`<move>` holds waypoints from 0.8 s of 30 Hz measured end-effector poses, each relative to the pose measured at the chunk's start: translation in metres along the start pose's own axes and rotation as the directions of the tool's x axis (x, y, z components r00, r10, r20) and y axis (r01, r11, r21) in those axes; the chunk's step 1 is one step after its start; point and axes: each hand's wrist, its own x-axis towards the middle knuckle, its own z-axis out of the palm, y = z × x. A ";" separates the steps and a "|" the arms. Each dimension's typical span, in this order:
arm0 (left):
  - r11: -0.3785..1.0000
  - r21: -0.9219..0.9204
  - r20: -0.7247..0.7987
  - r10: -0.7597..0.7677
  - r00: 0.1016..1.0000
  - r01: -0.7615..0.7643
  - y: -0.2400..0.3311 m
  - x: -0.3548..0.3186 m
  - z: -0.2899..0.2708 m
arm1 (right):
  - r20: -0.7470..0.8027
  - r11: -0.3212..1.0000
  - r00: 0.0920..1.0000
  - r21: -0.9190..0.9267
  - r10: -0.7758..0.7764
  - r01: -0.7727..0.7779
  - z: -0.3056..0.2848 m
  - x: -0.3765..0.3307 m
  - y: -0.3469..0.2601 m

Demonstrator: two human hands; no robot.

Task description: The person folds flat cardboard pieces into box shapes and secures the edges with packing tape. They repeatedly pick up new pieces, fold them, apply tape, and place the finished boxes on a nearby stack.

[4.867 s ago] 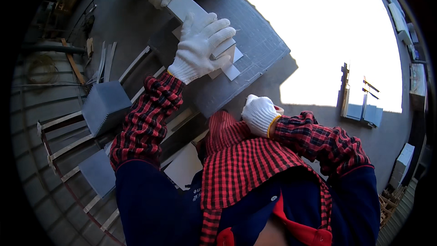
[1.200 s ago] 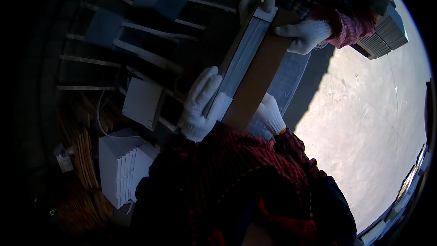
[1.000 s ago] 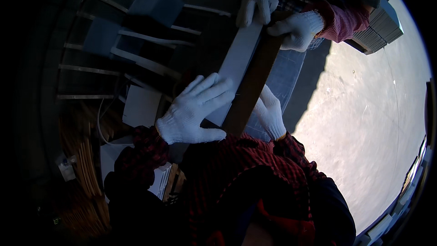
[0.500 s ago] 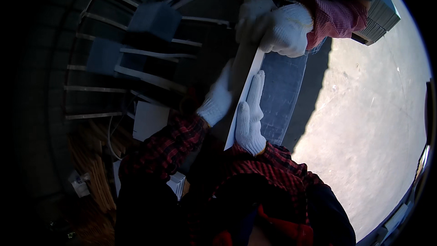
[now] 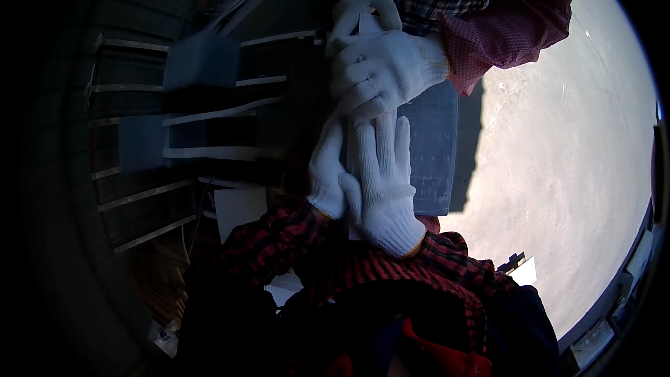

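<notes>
A narrow pale strip or panel edge (image 5: pixel 353 145) runs away from me, mostly covered by hands; its full shape cannot be made out. My right hand (image 5: pixel 388 199), in a white knit glove, lies palm down over it with fingers stretched forward and thumb apart. Along the strip's left side rests my left hand (image 5: pixel 326 174), gloved too, its fingers extended and partly in shadow. At the far end, a co-worker's gloved hand (image 5: pixel 391 73) curls over the strip, just touching or overlapping my fingertips. The co-worker's other gloved hand (image 5: pixel 363 3) grips farther back.
A dark blue-grey flat surface (image 5: pixel 434 157) lies beneath, right of my hand. On the left stands a metal rack (image 5: pixel 143 89) with blue-grey boxes (image 5: pixel 201 61). A white panel (image 5: pixel 239 211) is near my left forearm. Sunlit floor (image 5: pixel 537 153) spreads to the right.
My right hand has turned from upright against the strip to flat on top of it. Both my hands are closer together. The co-worker's near hand has shifted left and towards me.
</notes>
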 end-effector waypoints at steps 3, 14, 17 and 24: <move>0.935 -0.328 0.007 -0.143 0.990 0.137 0.003 0.001 0.001 | -0.011 0.998 0.999 -0.045 0.045 -0.045 0.001 0.001 -0.008; 0.918 -0.381 0.350 0.033 0.936 0.110 0.007 0.004 -0.050 | -0.437 0.781 0.822 -0.336 0.366 -0.527 0.048 -0.044 -0.070; 0.491 0.064 0.517 0.728 0.450 -0.869 0.006 0.017 -0.084 | -0.564 0.722 0.731 -0.310 0.384 -0.618 0.066 -0.061 -0.097; -0.062 -0.271 0.854 0.444 -0.270 -0.960 0.068 0.079 -0.043 | -0.620 0.598 0.663 -0.361 0.420 -0.716 0.076 -0.046 -0.111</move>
